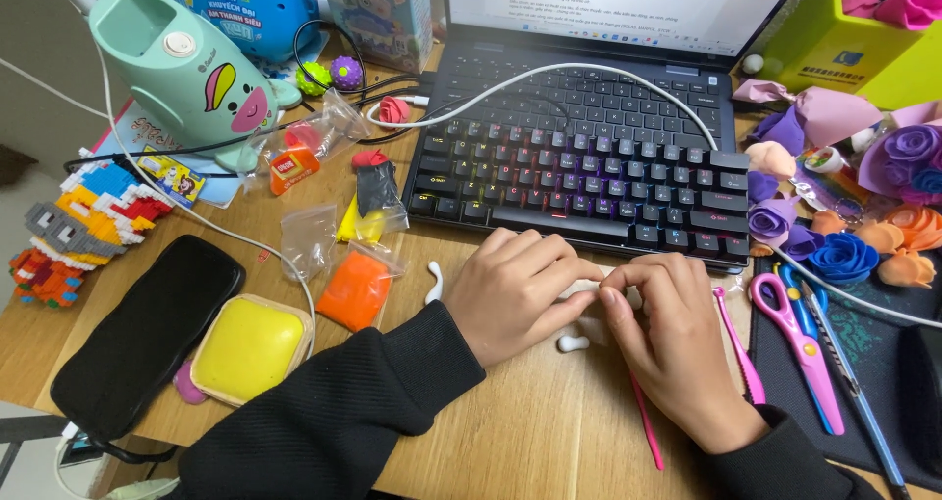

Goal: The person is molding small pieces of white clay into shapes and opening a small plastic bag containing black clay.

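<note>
A small lump of white clay [586,289] is pinched between both hands, right at the middle of the wooden worktop [530,431]. The left hand [515,294] is curled narrow around it, fingers bent in, and the right hand [672,338] is closed on the same lump from the other side, thumb and forefinger touching it. Both wrists are covered by black sleeves.

Just below the fingertips a second small white clay piece [572,343] is left lying on the worktop, and a curved white bit [435,282] is found just past the left hand's outer side. A pink sculpting stick [646,421] is partly hidden under the right hand, with another pink tool [738,343] lying right beside that hand.

Straight ahead of both hands a black keyboard [589,181] with coloured backlight is set on a laptop, a white cable [549,73] draped over it.

Further out past the left hand, an orange clay bag [355,289], a bag with black and yellow clay [373,201], a yellow case [248,348] and a black pouch [147,333] can be seen, then a brick-built figure [83,225] and a mint lamp base [186,68].

Out past the right hand, pink scissors [793,328] are laid on a dark mat, with purple, blue and orange foam roses [844,255] piled beyond.
</note>
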